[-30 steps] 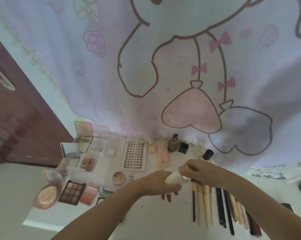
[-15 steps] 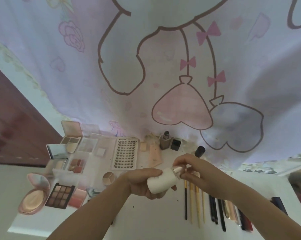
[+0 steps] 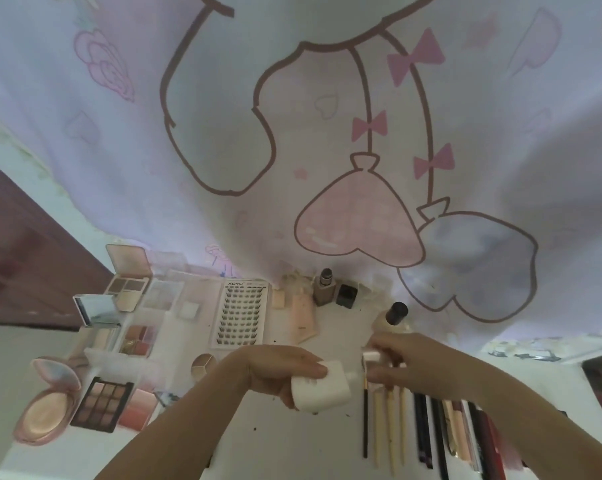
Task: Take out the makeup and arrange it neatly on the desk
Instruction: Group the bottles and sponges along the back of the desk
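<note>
While both hands hover above the desk (image 3: pixel 285 445) middle | left hand (image 3: pixel 279 370) grips white bottle (image 3: pixel 322 388) lying sideways | right hand (image 3: pixel 414 363) pinches its small cap (image 3: pixel 370 356), just apart from the neck | brushes (image 3: pixel 389 424) lined up below

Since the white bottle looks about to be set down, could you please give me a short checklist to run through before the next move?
1. Left hand grips the white bottle firmly: ok, the fingers wrap around its body.
2. Cap secured: not ok, it is off the bottle, pinched in the right hand.
3. Bottle upright with its neck open: not ok, it lies tilted, neck pointing toward the right hand.
4. Free spot on the desk: ok, bare surface lies in front of the hands.
5. Brushes under the right hand safe from drips: cannot tell.
6. Dark-capped bottle behind the right hand clear of it: cannot tell.
</note>
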Motion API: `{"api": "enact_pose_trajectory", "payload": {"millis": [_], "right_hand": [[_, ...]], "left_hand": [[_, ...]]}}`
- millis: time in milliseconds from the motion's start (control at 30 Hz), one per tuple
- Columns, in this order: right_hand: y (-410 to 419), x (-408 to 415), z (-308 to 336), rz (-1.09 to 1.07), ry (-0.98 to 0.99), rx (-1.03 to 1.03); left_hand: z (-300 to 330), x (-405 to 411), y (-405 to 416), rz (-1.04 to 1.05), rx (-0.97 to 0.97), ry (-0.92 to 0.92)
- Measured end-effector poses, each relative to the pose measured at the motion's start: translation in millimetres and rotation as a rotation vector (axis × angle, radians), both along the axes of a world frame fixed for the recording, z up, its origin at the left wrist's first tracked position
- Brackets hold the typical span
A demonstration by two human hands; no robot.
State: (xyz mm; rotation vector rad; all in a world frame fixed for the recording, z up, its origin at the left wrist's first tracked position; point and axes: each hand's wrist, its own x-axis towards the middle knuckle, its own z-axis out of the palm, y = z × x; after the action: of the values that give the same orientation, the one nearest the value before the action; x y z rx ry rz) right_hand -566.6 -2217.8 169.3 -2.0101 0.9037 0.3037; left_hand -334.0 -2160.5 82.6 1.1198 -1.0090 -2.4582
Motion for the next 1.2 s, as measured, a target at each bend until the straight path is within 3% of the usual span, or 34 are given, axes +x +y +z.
{"api": "enact_pose_trajectory", "payload": {"millis": [67,133,200,267,400,533,800,900,967,1033,1100,1200], "right_hand": [[-8,-11,0,-0.111,-0.043,-0.037],[-12,-12,-7,-0.243,-0.066,-0.103],[-12,-5,-27,-0.385,-0.061,-0.133],[-9,8,-52,-0.509,-0.045,-0.095],[-4,38,-101,-0.835,-0.158,0.139],[-14,65,-139,-0.958,-0.110,0.086],[-34,86,-146,-0.773,0.007,-0.070],[-26,70,-117,-0.594,0.016,-0.221],[-22,50,-86,-0.495,-0.007,-0.353],[-27,28,-55,-0.442,0.022,-0.546],[-42,11,-44,-0.337,0.181,-0.715],[-55,9,-56,-0.201,0.491,-0.677]], "left_hand": [[-9,7,5,0.095,0.048,0.062],[-18,5,2,0.319,0.049,0.043],[-26,-8,-9,0.515,-0.115,-0.235],[-32,-24,-21,0.574,-0.346,-0.587],[-54,-45,-38,0.682,-0.553,-0.852],[-79,-41,-48,0.665,-0.627,-1.102],[-84,-25,-53,0.634,-0.792,-1.216],[-81,-31,-36,0.752,-1.004,-1.292],[-72,-47,-20,0.889,-1.192,-1.224],[-63,-72,-14,0.842,-1.297,-1.056],[-60,-97,-21,0.702,-1.210,-0.937],[-62,-127,-46,0.510,-0.892,-0.878]]}}
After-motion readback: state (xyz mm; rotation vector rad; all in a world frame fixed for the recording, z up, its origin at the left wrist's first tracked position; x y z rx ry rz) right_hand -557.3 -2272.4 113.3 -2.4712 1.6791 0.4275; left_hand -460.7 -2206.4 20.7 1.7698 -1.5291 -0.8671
